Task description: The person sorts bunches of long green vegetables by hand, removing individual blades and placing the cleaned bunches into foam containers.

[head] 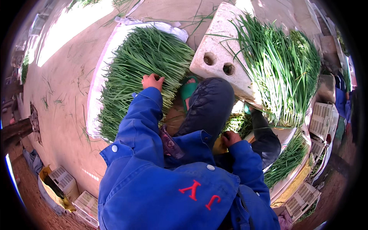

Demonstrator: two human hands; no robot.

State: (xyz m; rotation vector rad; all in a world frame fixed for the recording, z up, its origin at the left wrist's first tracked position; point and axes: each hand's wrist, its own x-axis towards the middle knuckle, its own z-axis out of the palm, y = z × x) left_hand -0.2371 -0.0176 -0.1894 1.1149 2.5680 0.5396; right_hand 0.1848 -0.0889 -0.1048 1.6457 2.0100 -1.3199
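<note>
My left hand (153, 82) lies on the broad heap of long green leaves, which look like garlic chives (143, 54). Its fingers are bent, and whether they grip any stems is unclear. Under that heap is a white woven sack (96, 95) spread on the floor. My right hand (231, 139) is low beside my raised knee, fingers curled, close to a yellow item (220, 146) and some loose cut greens (238, 123). What it may hold is hidden. To the right, a second thick stack of chives (281, 69) rests partly on a pale block with two round holes (220, 40).
More chives (287, 161) lie on sheeting at the lower right. Plastic crates (321, 116) line the right side, and more crates (87, 202) stand at the lower left. My foot in a green slipper (188, 92) is between the heap and the block. Stray leaves litter the floor (63, 95).
</note>
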